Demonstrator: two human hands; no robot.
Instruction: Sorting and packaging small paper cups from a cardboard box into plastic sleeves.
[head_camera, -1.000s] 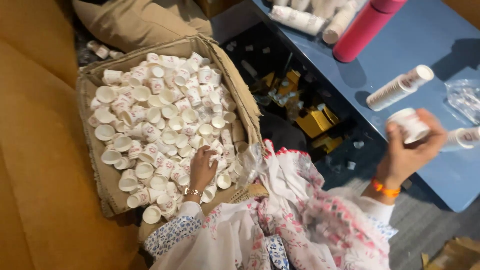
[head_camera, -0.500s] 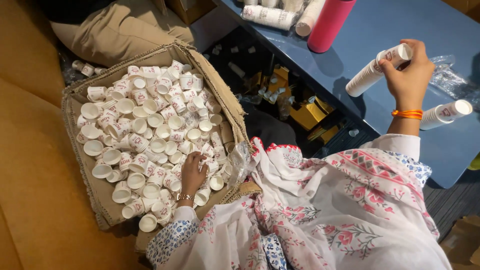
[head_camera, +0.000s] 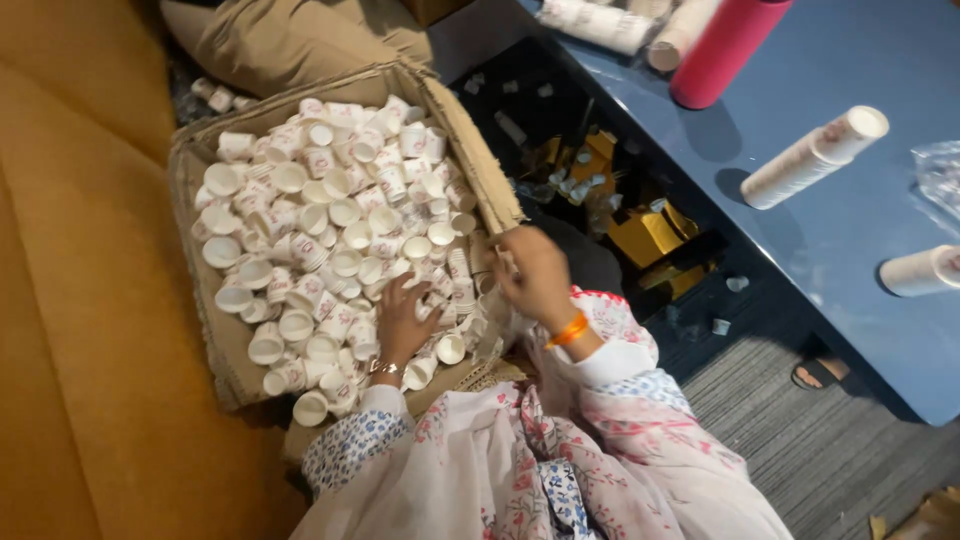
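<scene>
The left hand (head_camera: 402, 322) lies spread among small paper cups (head_camera: 330, 225) in the cardboard box (head_camera: 478, 150), frame centre. The right hand (head_camera: 535, 275), fingers curled, hovers at the box's right edge; whether it holds anything cannot be told. Blue bench (head_camera: 850, 230) at the right.

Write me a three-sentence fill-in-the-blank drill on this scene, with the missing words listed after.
1. The left hand rests among small white paper cups inside a brown ____ box.
2. The right hand, at the box's edge, wears an ____ wristband.
3. The tall pink cylinder stands on the ____ table.

Missing words: cardboard; orange; blue
</scene>
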